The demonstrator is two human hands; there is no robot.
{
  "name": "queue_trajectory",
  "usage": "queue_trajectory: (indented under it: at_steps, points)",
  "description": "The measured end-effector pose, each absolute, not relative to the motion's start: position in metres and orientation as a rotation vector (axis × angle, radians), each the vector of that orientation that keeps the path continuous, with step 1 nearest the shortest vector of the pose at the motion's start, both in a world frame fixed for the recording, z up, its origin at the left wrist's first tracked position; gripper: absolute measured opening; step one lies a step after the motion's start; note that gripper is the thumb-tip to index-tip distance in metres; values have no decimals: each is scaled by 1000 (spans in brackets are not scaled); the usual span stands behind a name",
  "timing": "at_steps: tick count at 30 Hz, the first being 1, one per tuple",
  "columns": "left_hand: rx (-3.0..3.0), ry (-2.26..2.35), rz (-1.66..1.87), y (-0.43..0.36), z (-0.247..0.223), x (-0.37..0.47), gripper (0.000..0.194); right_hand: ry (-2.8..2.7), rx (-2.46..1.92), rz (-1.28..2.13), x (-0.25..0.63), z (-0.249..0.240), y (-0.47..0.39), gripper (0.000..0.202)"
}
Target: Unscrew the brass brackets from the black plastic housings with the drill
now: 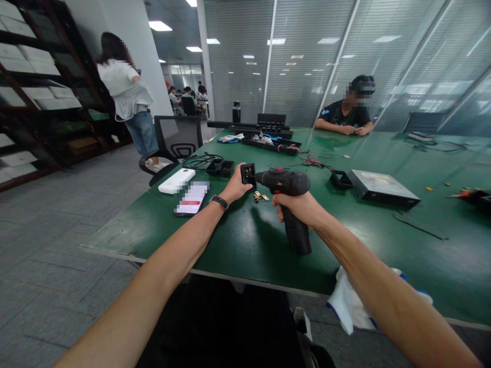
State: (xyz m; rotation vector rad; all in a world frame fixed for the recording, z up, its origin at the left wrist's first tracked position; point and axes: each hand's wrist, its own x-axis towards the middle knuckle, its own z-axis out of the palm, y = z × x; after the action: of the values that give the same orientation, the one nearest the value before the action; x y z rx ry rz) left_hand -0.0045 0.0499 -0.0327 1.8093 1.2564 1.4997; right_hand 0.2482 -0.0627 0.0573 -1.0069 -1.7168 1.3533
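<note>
My left hand grips a small black box on its side, its open face turned to the right, with brass-coloured parts inside. Wrapped round the handle of a black cordless drill is my right hand. The drill lies level and its tip points left into the box's open face; whether it touches a screw there is too small to tell. Just below the box, several small brass pieces lie on the green table. A dark band circles my left wrist.
Left of my hands lie a phone, a white power bank and black boxes beside coiled cable. A metal drive unit and a black tray sit to the right. A white cloth hangs over the front edge. A person sits across the table.
</note>
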Motion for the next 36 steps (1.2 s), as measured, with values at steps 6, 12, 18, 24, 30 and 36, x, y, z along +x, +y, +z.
queue_trajectory:
  at_steps: [6, 12, 18, 24, 30, 36]
  points:
    - [1816, 1261, 1490, 48, -32, -5, 94, -1735, -998, 1342, 247, 60, -65, 9]
    - [1823, 1272, 1495, 47, -30, -4, 92, -1729, -999, 1343, 247, 60, -65, 10]
    - [1797, 1263, 1501, 48, -30, -4, 93, -1698, -1034, 1370, 248, 60, -65, 7]
    - [1819, 1267, 1485, 49, -32, -5, 95, -1680, -1041, 1396, 248, 61, -67, 8]
    - [1788, 1279, 1485, 50, -33, -6, 109, -1656, -1021, 1438, 249, 63, -68, 20]
    - [1791, 1241, 1499, 50, -33, -6, 105, -1667, -1031, 1471, 249, 62, -67, 11]
